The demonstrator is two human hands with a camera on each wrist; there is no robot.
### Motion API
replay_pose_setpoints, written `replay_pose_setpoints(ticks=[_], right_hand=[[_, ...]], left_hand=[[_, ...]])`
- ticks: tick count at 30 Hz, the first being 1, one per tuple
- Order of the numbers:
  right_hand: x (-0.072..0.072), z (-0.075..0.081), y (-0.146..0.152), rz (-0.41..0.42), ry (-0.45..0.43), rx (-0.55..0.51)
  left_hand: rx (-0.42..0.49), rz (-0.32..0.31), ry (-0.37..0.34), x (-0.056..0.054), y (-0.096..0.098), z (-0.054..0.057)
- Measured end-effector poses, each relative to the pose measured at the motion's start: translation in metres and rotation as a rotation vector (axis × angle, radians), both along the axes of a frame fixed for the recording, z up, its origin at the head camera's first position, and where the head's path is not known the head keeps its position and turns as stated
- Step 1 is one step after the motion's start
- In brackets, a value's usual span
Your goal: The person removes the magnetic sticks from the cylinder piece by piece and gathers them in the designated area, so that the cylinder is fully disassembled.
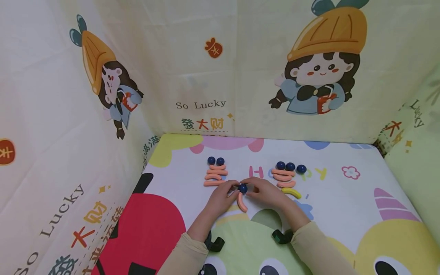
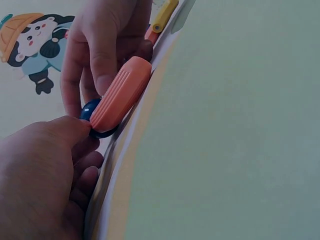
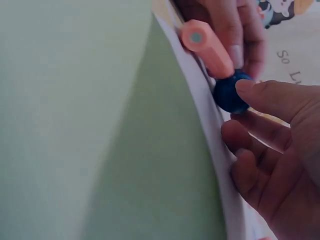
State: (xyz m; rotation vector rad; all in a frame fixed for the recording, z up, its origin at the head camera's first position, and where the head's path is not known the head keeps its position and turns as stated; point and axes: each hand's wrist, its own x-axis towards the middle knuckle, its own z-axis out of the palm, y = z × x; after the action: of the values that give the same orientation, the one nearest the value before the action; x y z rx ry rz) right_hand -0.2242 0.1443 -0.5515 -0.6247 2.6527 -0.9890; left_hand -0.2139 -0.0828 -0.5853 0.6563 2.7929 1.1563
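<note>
In the head view, both hands meet at a dark blue ball (image 1: 242,188) with a curved salmon-pink rod (image 1: 242,202) joined to its near side. My left hand (image 1: 221,195) pinches the ball from the left, its thumb tip (image 2: 82,126) right where rod and ball meet. From the other side, my right hand (image 1: 266,192) grips the ball between thumb and forefinger. The right wrist view shows that thumb lying on the ball (image 3: 231,94) and a round grey spot in the free end of the ribbed rod (image 3: 210,47). The remaining right fingers curl loosely beneath.
Behind the left hand lie two blue balls (image 1: 215,161) and a column of pink rods (image 1: 216,172). Beyond the right hand are three blue balls (image 1: 290,167), several pink rods (image 1: 283,178) and a yellow rod (image 1: 291,193). Printed cloth walls (image 1: 240,76) enclose the patterned table (image 1: 330,183).
</note>
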Motion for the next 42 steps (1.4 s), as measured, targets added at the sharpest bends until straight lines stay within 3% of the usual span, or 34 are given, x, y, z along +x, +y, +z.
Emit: replay_pose_setpoints(ticks=[13, 26, 33, 42], right_hand=[[-0.004, -0.010, -0.005, 0.007, 0.063, -0.022], [-0.011, -0.013, 0.012, -0.156, 0.053, -0.009], [-0.014, -0.020, 0.013, -0.192, 0.074, 0.001], [-0.013, -0.024, 0.013, -0.208, 0.096, -0.011]], left_hand=[[0.023, 0.003, 0.000, 0.000, 0.001, 0.001], [-0.005, 0.006, -0.003, 0.000, 0.002, 0.000], [-0.145, -0.058, 0.089, 0.001, 0.003, -0.005], [-0.217, -0.102, 0.178, 0.003, 0.004, -0.003]])
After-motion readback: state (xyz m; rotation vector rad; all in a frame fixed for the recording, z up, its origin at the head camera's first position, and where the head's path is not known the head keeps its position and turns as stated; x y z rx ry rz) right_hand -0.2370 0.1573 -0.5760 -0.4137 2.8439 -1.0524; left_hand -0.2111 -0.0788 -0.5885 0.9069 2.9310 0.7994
